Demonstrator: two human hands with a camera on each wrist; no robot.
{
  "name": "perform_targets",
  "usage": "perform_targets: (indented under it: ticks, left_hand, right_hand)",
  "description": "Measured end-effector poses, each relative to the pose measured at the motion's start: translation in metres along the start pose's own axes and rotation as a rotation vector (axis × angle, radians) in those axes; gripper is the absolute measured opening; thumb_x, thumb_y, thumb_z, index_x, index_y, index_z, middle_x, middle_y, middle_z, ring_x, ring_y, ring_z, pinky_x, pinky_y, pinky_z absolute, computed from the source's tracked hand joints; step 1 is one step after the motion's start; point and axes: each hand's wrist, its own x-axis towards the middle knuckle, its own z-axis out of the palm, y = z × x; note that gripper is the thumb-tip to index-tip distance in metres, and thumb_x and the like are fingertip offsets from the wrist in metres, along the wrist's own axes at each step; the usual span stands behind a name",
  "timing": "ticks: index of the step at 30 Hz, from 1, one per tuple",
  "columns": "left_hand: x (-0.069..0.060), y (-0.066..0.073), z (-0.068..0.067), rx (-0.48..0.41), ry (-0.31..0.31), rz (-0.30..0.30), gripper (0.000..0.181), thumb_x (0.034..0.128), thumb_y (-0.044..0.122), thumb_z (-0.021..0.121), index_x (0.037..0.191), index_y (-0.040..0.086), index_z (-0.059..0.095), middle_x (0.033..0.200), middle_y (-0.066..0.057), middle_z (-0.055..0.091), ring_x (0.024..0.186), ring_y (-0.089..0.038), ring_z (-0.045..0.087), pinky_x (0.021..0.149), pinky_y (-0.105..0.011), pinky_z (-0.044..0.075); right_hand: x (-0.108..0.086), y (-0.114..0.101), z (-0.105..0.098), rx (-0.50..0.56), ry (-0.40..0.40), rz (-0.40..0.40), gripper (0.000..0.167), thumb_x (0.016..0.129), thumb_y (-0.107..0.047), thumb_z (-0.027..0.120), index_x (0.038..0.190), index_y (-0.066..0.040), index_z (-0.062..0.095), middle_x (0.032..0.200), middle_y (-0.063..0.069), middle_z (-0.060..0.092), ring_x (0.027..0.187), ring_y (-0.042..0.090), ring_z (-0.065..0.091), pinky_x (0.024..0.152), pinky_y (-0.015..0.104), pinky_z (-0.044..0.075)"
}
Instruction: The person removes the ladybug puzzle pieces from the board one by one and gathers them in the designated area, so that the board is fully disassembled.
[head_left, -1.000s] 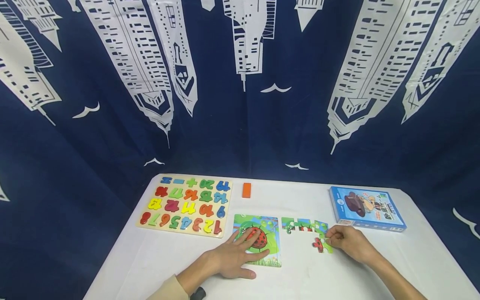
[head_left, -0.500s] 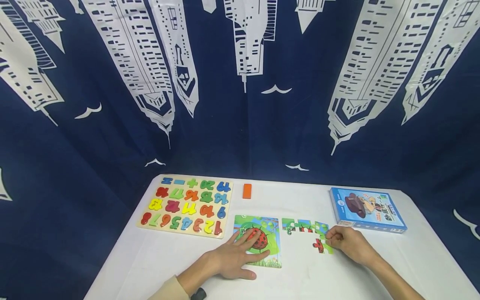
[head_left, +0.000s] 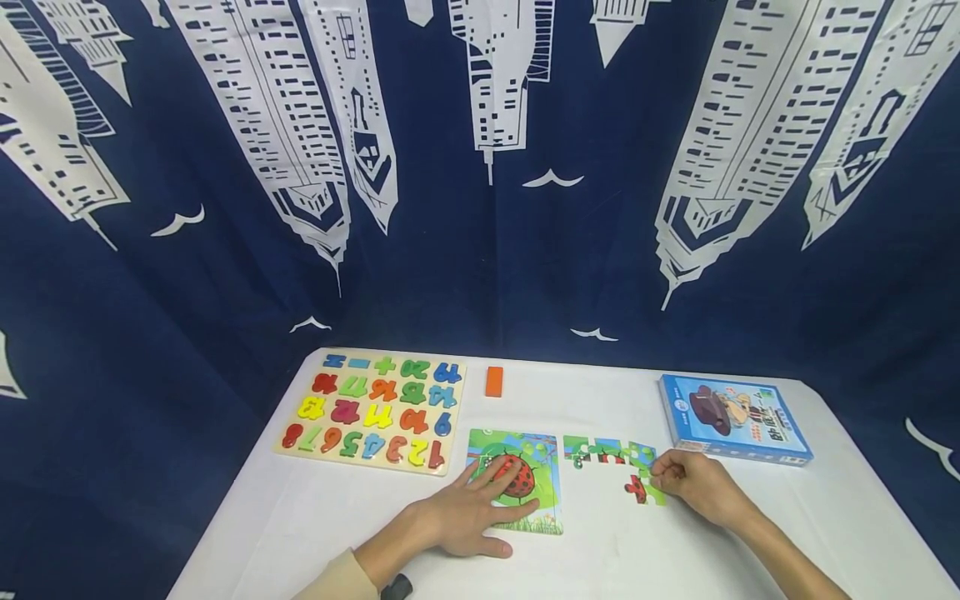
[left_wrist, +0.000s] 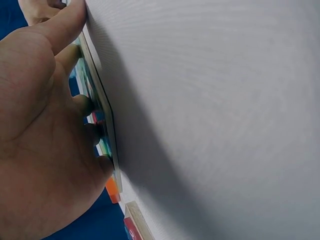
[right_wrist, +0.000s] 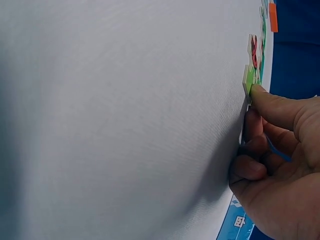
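My left hand [head_left: 467, 518] lies flat with spread fingers on a square ladybug picture puzzle [head_left: 546, 467], covering its lower left part. In the left wrist view, the fingertips of that hand [left_wrist: 45, 130] touch the top of the board. To the board's right, several loose jigsaw pieces [head_left: 576, 447] form a row that turns down at its right end. My right hand [head_left: 705, 489] pinches the edge of the green and red jigsaw piece [head_left: 655, 493] there. Seen from the right wrist, the thumb presses on the green piece [right_wrist: 248, 77], with the other fingers curled below.
A wooden number board [head_left: 375, 412] with colourful numerals lies at the left. Behind the puzzle is an orange block [head_left: 493, 382]. A blue box [head_left: 735, 417] lies at the back right, near my right hand. A dark blue curtain [head_left: 450, 275] hangs behind the white table [head_left: 585, 558].
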Motion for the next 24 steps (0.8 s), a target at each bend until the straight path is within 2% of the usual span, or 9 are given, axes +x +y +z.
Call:
perform_targets:
  ticks: [12,19,24]
  left_hand:
    - [0.0,0.0,0.002,0.008,0.031,0.001,0.065,0.0868,0.063,0.041,0.144,0.044,0.015,0.155,-0.006,0.001,0.139,-0.028,-0.006,0.108,-0.054,0.007]
    - [0.001,-0.001,0.002,0.026,0.041,0.003,0.064,0.0871,0.062,0.041,0.143,0.046,0.014,0.155,-0.005,0.003,0.14,-0.027,-0.005,0.108,-0.054,0.01]
    - [0.0,-0.004,0.0,-0.048,0.078,0.005,0.061,0.0891,0.057,0.045,0.143,0.044,0.021,0.155,-0.004,0.006,0.14,-0.025,0.0,0.108,-0.052,0.012]
  right_hand:
    - [-0.001,0.001,-0.001,0.001,-0.003,-0.007,0.012,0.082,-0.017,0.069,0.09,-0.01,0.064,0.074,-0.001,0.054,0.068,0.013,0.048,0.056,0.023,0.041]
    - [-0.002,-0.001,-0.005,0.032,0.019,0.019,0.023,0.082,-0.031,0.069,0.092,-0.012,0.063,0.076,-0.001,0.057,0.068,0.013,0.051,0.059,0.025,0.042]
    - [0.0,-0.015,0.001,0.058,0.039,-0.033,0.016,0.086,-0.028,0.065,0.091,-0.014,0.063,0.075,-0.002,0.059,0.065,0.013,0.05,0.056,0.025,0.04]
